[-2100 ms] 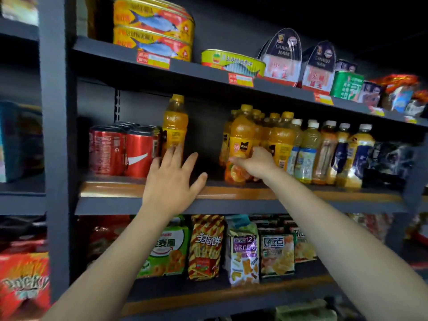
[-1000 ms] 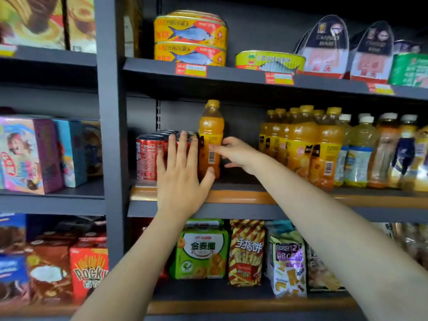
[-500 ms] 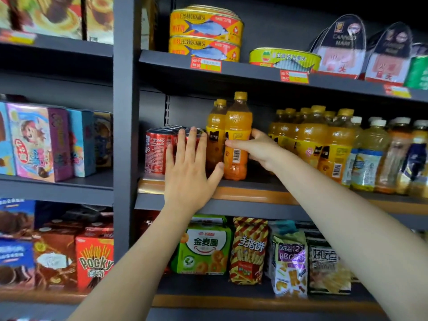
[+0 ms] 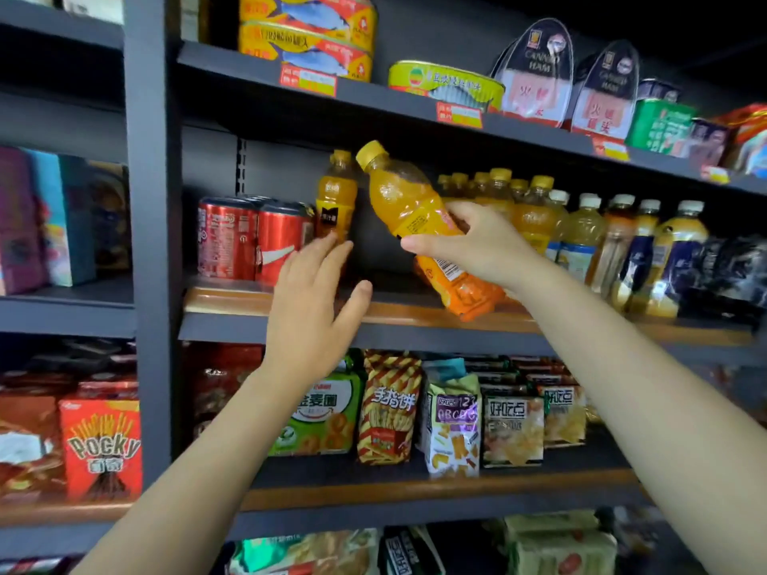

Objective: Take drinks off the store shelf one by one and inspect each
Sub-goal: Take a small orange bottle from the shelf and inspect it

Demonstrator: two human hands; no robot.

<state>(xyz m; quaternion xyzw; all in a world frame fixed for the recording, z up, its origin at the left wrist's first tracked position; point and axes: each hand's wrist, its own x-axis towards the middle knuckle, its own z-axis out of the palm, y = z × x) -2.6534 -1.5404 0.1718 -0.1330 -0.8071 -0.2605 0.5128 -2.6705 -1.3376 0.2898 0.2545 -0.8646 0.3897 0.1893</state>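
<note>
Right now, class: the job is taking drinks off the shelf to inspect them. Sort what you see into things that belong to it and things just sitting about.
Belong to the job:
- tilted orange bottle, gripped by right hand
- left hand, open
- upright orange bottle
- red cans
- bottle row

Just sitting about:
- fish tins
- canned ham
- snack bags
- Pocky box

an orange drink bottle (image 4: pixel 419 217) with a yellow cap is off the shelf (image 4: pixel 415 315), tilted with its cap up to the left and its base down to the right, its label facing out. another orange bottle (image 4: pixel 335 197) stands upright farther left, beside red cans (image 4: pixel 253 238).
</note>
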